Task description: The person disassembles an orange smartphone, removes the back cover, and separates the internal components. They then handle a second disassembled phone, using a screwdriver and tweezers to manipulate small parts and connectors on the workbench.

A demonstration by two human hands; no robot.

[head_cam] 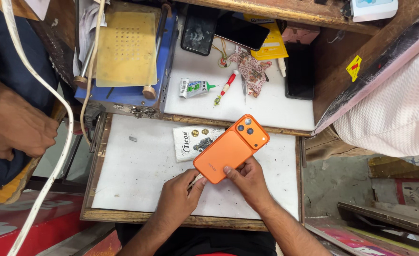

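I am looking down at a small white counter (138, 175) with a wooden rim, set in a cramped workshop, with a second white shelf (266, 106) lying just beyond it. Much is cut off here: my own forearms are leaving the frame at the near edge, and at the far left another person's hand (17, 125) is showing only as a fist beside a white cable (67, 137), the rest of that person being out of view. Something thin is sticking out between my left hand (178, 196) and the orange phone (230, 148), but I am unable to tell what it is, as the fingers are covering most of it. A printed white packet (195, 141) is lying half hidden under the phone's far left edge.

The phone is lying back side up, tilted diagonally near the middle of the counter, its square camera block with three lenses pointing to the far right. Its screen is facing down and unseen. My right hand (249, 182) is gripping its near right corner, thumb pressing on the back. My left hand is closing in a narrow grip on the thin item at the phone's near edge.

On the shelf, a small glue tube (195, 88) and a red-handled tool (226, 86) are lying close together.
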